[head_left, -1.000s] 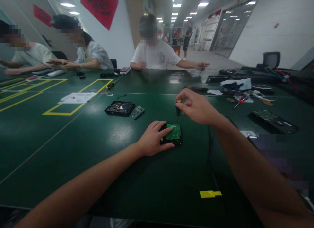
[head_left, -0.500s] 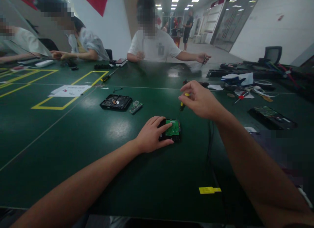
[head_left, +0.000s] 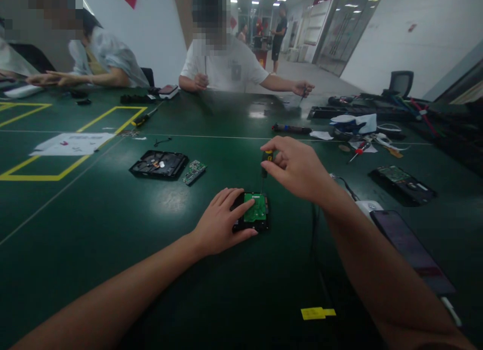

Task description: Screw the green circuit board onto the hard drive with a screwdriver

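A small black hard drive (head_left: 252,214) with a green circuit board on top lies on the green table (head_left: 94,229). My left hand (head_left: 219,222) rests on its left side, fingers spread flat over the casing and board edge. My right hand (head_left: 298,166) is pinched around the black-and-yellow handle of a small screwdriver (head_left: 265,161). The screwdriver stands upright, its thin shaft pointing down at the far right corner of the board.
An opened hard drive (head_left: 158,164) and a loose circuit board (head_left: 194,172) lie to the left. A phone (head_left: 411,249) and a cable sit at my right. Another drive (head_left: 402,181), tools and papers lie at the far right. People sit across the table.
The camera view shifted, so the drive sits lower and further left. My right hand moved left with the screwdriver, which now stands more upright over the board. My left hand stayed on the drive.
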Action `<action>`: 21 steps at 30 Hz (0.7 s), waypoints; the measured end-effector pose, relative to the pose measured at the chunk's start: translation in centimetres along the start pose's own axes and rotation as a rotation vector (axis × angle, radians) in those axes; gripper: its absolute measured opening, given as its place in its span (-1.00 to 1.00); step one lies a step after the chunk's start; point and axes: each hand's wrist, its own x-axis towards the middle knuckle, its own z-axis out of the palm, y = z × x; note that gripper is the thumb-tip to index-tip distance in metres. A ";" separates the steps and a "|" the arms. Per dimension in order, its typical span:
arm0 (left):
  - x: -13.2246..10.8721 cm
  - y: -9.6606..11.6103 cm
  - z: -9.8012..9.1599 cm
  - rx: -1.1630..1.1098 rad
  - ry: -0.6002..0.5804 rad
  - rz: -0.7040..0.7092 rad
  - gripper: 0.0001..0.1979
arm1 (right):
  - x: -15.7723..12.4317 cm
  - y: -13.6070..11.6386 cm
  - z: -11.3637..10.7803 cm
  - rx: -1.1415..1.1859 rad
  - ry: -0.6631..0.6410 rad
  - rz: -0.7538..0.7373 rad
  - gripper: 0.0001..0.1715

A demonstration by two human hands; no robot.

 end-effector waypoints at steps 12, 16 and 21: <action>0.1 0.0 0.2 0.016 0.019 0.007 -0.28 | 0.0 0.5 -1.0 0.078 0.022 0.042 -0.80; 0.1 -0.1 0.2 -0.003 0.041 0.021 -0.27 | -0.2 -0.2 -1.0 0.049 0.000 0.057 -0.84; 0.1 -0.2 0.2 -0.008 0.040 0.019 -0.27 | 0.1 -0.8 -1.3 0.028 -0.030 0.092 -0.75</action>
